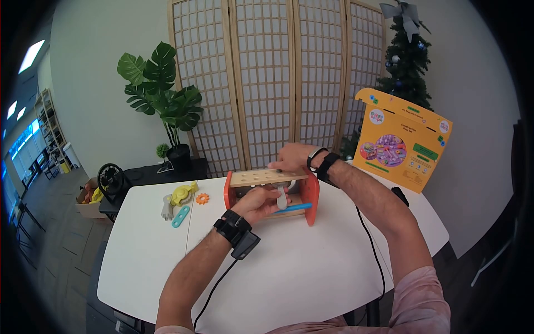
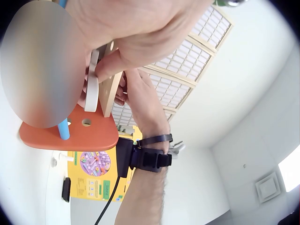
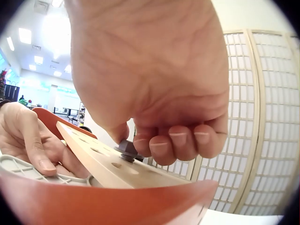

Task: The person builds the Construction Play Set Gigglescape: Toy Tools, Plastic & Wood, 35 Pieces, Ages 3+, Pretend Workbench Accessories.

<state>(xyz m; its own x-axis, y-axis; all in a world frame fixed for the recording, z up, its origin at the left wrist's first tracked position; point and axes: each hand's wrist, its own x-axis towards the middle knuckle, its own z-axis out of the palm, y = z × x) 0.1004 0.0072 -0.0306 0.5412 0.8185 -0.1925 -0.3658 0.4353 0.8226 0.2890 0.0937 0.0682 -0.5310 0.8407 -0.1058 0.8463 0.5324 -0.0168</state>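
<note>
Perforated wooden toy bench with red ends (image 1: 312,200) stands on the white tabletop (image 1: 300,267). At its front, your left hand (image 1: 256,204), fingers curled, pinches a pale-grey ribbed piece (image 1: 282,198); atop it, your right hand (image 1: 296,157), fingers curled, pinches a dark-grey bolt (image 3: 127,149).

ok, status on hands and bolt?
Right hand pinching dark bolt atop holed board. Left hand gripping grey piece below. Blue bar close by, no blockage seen.
</note>
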